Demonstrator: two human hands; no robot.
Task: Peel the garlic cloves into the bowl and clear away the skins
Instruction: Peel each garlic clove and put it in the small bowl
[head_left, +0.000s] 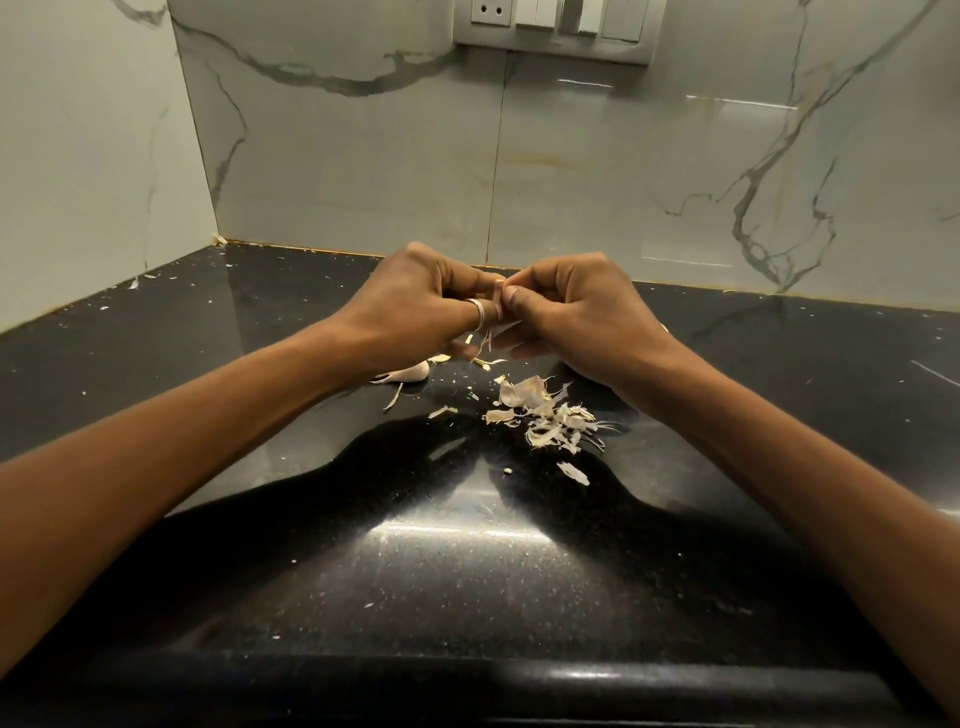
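One clove in work: you hold a garlic clove (497, 300) up between both hands, above the black countertop (467, 571). Only a sliver of it shows between your fingertips.
Left hand: your left hand (415, 306), with a ring (477, 313) on one finger, is curled in, thumb and fingers pinching the clove from its side.
Right hand: your right hand (576, 317) is curled as well, thumb and forefinger nipping the clove's near end. A strip of skin (488, 340) hangs loose just below where your hands meet.
Done so far: a heap of skins (545, 415) lies on the countertop below your right hand, with a stray flake (573, 473) a little nearer you. That much peel suggests several cloves are finished, though no peeled clove is visible.
Waiting: one unpeeled clove (410, 371) lies on the countertop just beside your left wrist, apparently in its skin.
Bowl: not in view, so what it holds cannot be told.
Left to do: finish stripping the clove in hand, drop it in the bowl, then peel the one lying down.
Clearing: not begun, by the look of it. The heap, the flake and small bits scattered toward the back corner all need gathering.
Overall: peeling seems well along, with the clean-up entirely ahead of you.
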